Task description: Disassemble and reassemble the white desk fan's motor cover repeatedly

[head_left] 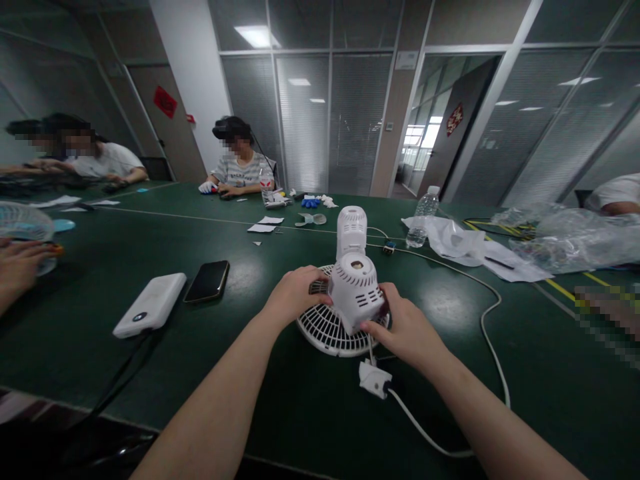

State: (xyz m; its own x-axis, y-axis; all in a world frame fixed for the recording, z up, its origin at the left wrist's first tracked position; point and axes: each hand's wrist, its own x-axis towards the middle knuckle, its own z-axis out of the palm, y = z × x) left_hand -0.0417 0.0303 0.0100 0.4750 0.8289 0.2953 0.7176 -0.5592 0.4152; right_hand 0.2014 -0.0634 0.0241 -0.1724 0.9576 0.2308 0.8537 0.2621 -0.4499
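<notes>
A small white fan [354, 293] lies face down on the green table [280, 400], its round grille [325, 330] underneath and its motor housing pointing up. My left hand [295, 293] grips the left side of the housing and grille. My right hand [407, 327] holds the right side, thumb pressed on the housing. A white clip base [351, 230] stands just behind the fan. The fan's white cord [493, 320] loops right, and a white switch block [374, 379] lies below my right hand.
A white power bank [150, 303] and a black phone [207, 281] lie to the left. A water bottle [423, 217], papers and clear plastic bags [575, 237] sit at right. Other people sit at the far and left sides; another person's hand [20, 263] rests at left.
</notes>
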